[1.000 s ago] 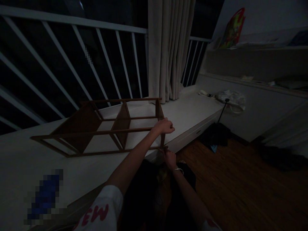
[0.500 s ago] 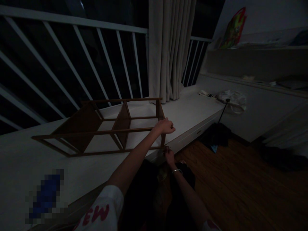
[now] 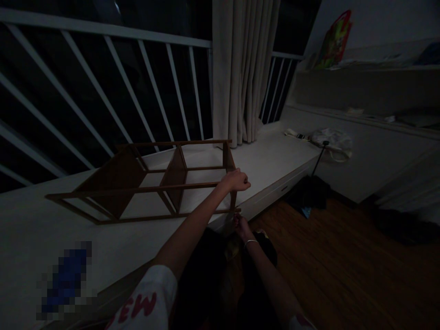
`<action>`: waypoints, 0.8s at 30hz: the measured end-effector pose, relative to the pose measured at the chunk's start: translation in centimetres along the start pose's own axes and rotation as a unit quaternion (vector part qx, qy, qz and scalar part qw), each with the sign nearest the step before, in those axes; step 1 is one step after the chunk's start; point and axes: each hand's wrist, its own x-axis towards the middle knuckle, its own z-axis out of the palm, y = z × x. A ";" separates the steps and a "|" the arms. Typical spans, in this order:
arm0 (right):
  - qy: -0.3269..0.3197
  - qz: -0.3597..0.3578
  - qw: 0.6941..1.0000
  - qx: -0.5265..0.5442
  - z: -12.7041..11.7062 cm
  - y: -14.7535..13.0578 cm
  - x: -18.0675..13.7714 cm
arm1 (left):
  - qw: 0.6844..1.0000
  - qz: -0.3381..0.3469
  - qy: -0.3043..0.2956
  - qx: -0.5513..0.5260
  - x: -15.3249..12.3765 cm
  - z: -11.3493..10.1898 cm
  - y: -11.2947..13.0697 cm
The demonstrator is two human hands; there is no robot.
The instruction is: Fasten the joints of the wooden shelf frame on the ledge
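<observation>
**Shelf on the white ledge**

I see a wooden shelf frame lying on a white ledge by the railing. My left hand grips its end post. My right hand pinches its bottom corner at the ledge's edge. Dark floor lies open to the right.

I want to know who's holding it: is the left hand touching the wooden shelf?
Touching. The head view shows the left hand wrapped over the wooden shelf's end post.

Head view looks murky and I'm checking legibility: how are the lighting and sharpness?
Head view: very dim, floor nearly black; the brown wooden slatted shelf frame and left hand stay readable, the right hand is shadowed; a pixelated blue patch sits lower left; railing bars splay.
</observation>
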 end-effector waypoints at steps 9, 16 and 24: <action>0.033 0.044 0.998 -0.044 -1.1 0.7 0.5 | 1.000 0.001 0.005 0.001 0.0 0.1 -0.1; 0.092 -0.076 0.925 -0.361 -2.8 0.0 0.2 | 1.000 -0.003 0.002 0.000 -0.1 -0.1 0.2; 0.163 -0.196 0.797 -0.548 -2.6 -1.6 -1.1 | 1.000 -0.009 -0.002 -0.004 0.0 0.0 0.1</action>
